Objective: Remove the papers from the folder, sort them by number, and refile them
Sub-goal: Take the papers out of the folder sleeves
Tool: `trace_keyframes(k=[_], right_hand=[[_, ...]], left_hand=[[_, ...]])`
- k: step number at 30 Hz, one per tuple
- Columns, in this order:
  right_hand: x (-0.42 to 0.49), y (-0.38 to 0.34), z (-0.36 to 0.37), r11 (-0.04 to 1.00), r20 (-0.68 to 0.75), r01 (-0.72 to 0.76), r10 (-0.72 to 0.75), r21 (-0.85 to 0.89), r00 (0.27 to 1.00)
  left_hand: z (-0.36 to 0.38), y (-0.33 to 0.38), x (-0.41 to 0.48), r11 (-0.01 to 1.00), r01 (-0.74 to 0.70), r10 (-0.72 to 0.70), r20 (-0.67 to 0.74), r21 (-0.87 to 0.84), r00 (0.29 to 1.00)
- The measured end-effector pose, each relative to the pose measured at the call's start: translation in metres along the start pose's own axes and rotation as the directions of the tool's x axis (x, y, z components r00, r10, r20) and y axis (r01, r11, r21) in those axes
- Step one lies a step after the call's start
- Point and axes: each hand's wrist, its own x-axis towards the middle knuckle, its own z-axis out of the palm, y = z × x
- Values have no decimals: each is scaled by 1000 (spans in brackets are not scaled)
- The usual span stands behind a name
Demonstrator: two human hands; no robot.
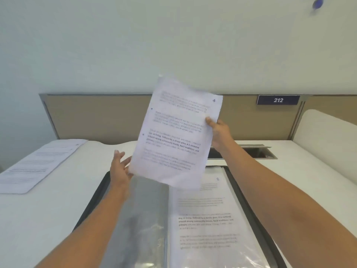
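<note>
A printed sheet marked 4 (173, 136) is held up in the air above the open folder (249, 206). My right hand (218, 132) pinches the sheet's right edge, thumb on the front. My left hand (120, 169) is at the sheet's lower left corner, fingers spread and mostly straight behind it. The black folder lies open on the desk with clear plastic sleeves; its left sleeve (143, 219) looks empty, and its right sleeve holds a sheet marked 8 (208, 219).
Loose printed sheets (38, 163) lie on the white desk (58, 219) at the far left. A tan partition (100, 117) with a "212" sign (278, 100) stands behind. A cable slot (257, 151) opens in the desk at the back right.
</note>
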Motion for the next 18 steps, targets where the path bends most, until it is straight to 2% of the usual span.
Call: trace_keyframes(k=[2, 5, 10, 15, 18], right_hand=[[-14, 12, -5, 997, -3, -62, 62, -43, 998], [-32, 27, -11, 985, -11, -160, 159, -69, 987], [-62, 46, -14, 950, 2, -293, 295, -110, 956], [-76, 60, -8, 923, -20, -311, 314, -225, 949], [-84, 76, -7, 874, -28, -366, 378, -319, 926]], left_hand=[[-12, 10, -12, 999, 2, -2, 2, 47, 1000], [-26, 15, -30, 974, -35, 24, 51, 226, 998], [-43, 10, -52, 886, -3, -78, 155, 464, 985], [-67, 6, -61, 868, -20, -32, 97, 496, 995], [-83, 9, -62, 878, 4, -33, 52, 478, 998]])
